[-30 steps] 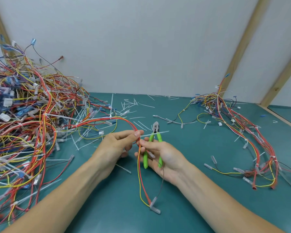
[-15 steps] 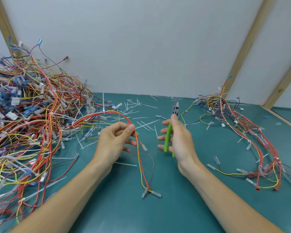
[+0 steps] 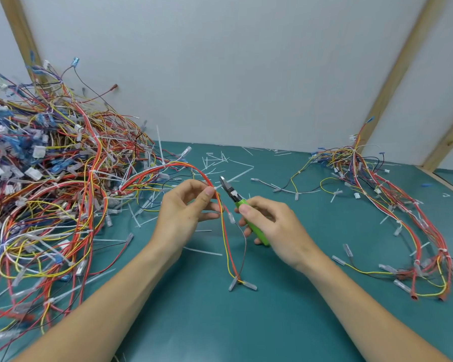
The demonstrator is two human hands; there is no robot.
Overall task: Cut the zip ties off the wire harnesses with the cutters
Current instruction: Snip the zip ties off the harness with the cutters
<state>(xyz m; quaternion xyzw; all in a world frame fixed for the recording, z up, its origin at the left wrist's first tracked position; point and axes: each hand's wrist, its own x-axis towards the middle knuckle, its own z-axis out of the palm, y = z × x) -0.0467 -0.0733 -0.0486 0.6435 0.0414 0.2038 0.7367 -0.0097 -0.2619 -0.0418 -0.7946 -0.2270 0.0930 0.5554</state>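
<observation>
My left hand (image 3: 186, 212) pinches a red, orange and yellow wire harness (image 3: 224, 231) that arcs over from the left pile and hangs down to the table. A small white zip tie (image 3: 216, 188) sits on the bundle at my left thumb tip. My right hand (image 3: 272, 226) grips the green-handled cutters (image 3: 242, 205), tilted up and left. Their metal jaws (image 3: 224, 182) are right beside the zip tie; whether they touch it is unclear.
A big tangled pile of wire harnesses (image 3: 50, 194) fills the left of the teal table (image 3: 220, 322). A smaller harness bundle (image 3: 392, 205) lies at the right. Cut white zip tie pieces (image 3: 220, 163) are scattered at the back, before the white wall.
My right hand has swung the cutters from upright and apart down to the left, bringing the jaws next to the bundle by my left thumb. My left hand kept its hold on the harness.
</observation>
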